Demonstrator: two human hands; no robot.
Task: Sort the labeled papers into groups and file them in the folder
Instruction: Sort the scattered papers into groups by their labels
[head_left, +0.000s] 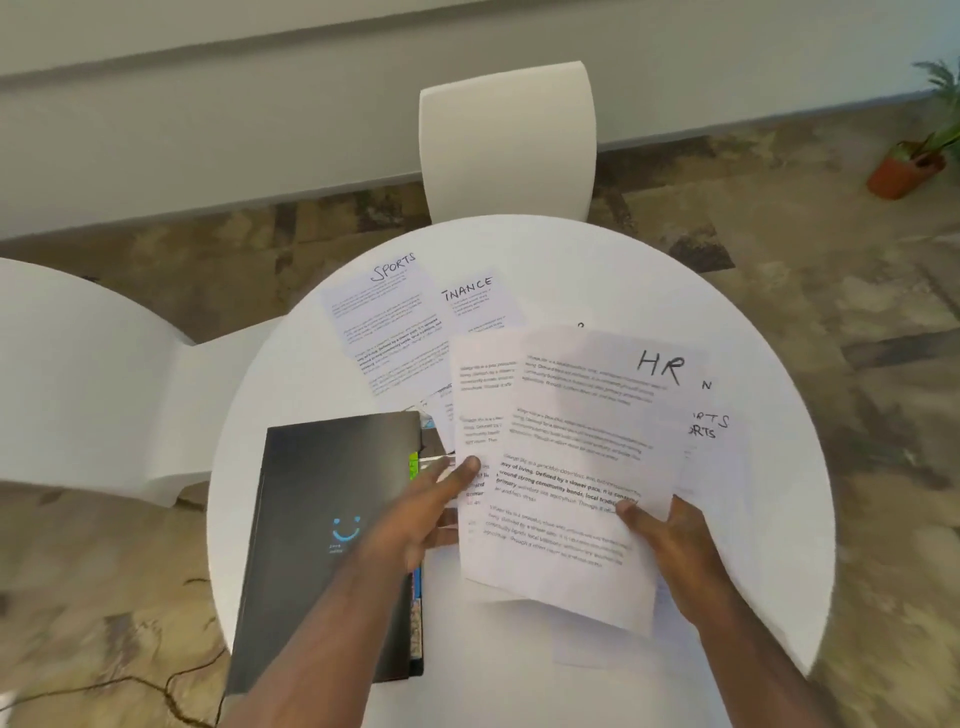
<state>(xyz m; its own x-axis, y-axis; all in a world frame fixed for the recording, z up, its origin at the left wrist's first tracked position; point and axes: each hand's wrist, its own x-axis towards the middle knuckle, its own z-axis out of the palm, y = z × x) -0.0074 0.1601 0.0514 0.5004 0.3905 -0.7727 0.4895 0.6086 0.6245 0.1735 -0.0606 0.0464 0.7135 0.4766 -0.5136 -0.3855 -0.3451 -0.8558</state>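
Observation:
A sheet marked HR (587, 447) is lifted above the round white table (769, 519), with another sheet (480, 410) fanned out under its left side. My right hand (670, 551) pinches the HR sheet's lower right edge. My left hand (421, 514) holds the left sheet, thumb on top. A black folder (322, 525) with a blue smile logo lies shut at the table's left front. A SPORTS sheet (384, 317) and a FINANCE sheet (475, 301) lie at the back. More SPORTS sheets (711, 426) peek out at the right.
A white chair (509, 140) stands behind the table and another white chair (88, 379) to the left. A potted plant (909, 166) sits on the floor at far right. A dark cable (130, 691) runs across the floor at lower left.

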